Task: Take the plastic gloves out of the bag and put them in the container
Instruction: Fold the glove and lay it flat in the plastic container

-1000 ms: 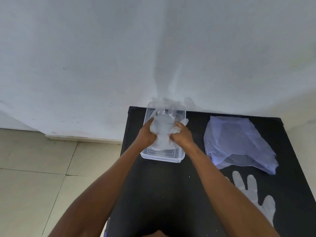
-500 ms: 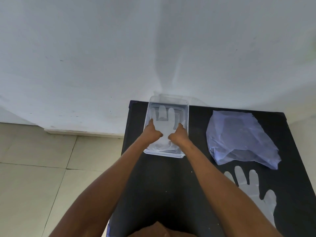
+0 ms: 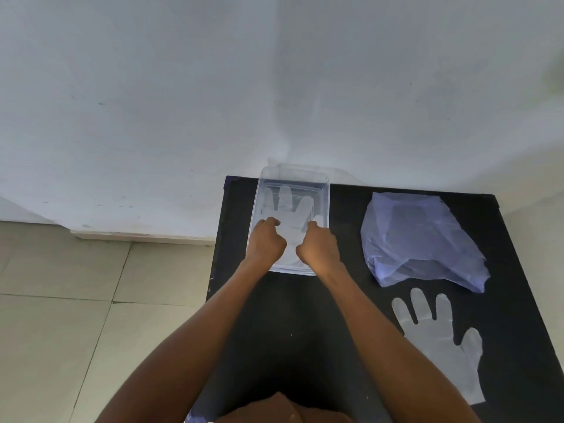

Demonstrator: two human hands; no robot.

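We see soft, even daylight with no hard glare, the white wall (image 3: 183, 87) lit a cool grey-blue and crossed by a faint vertical shadow above the container (image 3: 323, 190). The black table (image 3: 351, 300) soaks up the light, so our forearms cast no clear shadow on it, while the right hand (image 3: 319, 250) catches a warm highlight on its back. The wide lens bows the floor tiles (image 3: 61, 315) and table edges, and the whole view looks slightly soft.
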